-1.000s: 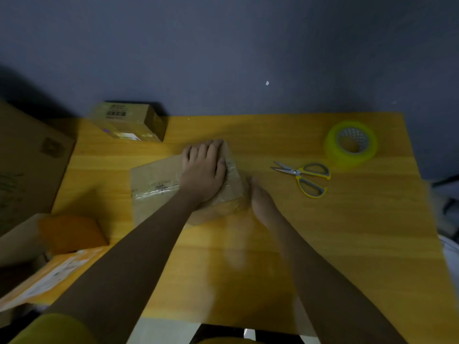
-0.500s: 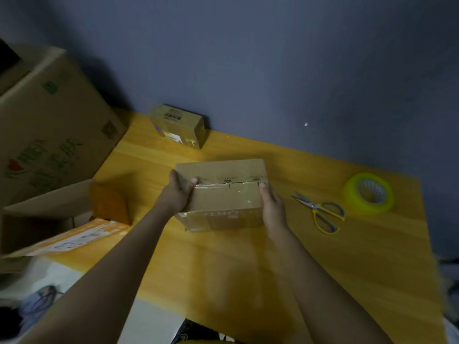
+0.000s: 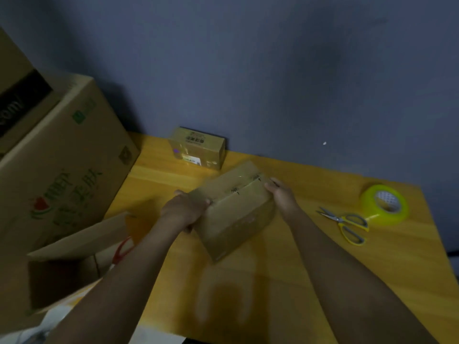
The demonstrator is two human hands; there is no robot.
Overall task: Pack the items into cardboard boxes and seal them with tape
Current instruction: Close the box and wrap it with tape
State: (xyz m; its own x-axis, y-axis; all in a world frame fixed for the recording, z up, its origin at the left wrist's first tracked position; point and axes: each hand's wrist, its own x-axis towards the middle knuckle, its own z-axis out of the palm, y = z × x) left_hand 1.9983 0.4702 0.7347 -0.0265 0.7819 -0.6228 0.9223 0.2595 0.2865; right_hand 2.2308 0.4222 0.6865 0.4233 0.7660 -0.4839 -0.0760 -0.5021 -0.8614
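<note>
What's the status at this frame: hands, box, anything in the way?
Left hand and right hand grip the taped cardboard box by opposite ends. Box tilted. Scissors and tape roll lie apart to the right; nothing blocks.

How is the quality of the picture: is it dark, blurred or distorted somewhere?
Head view: dim overall; the held box and both hands, left and right, are slightly motion-blurred; wide-angle lens bends the table edge; scissors and tape roll stay fairly sharp.
</note>
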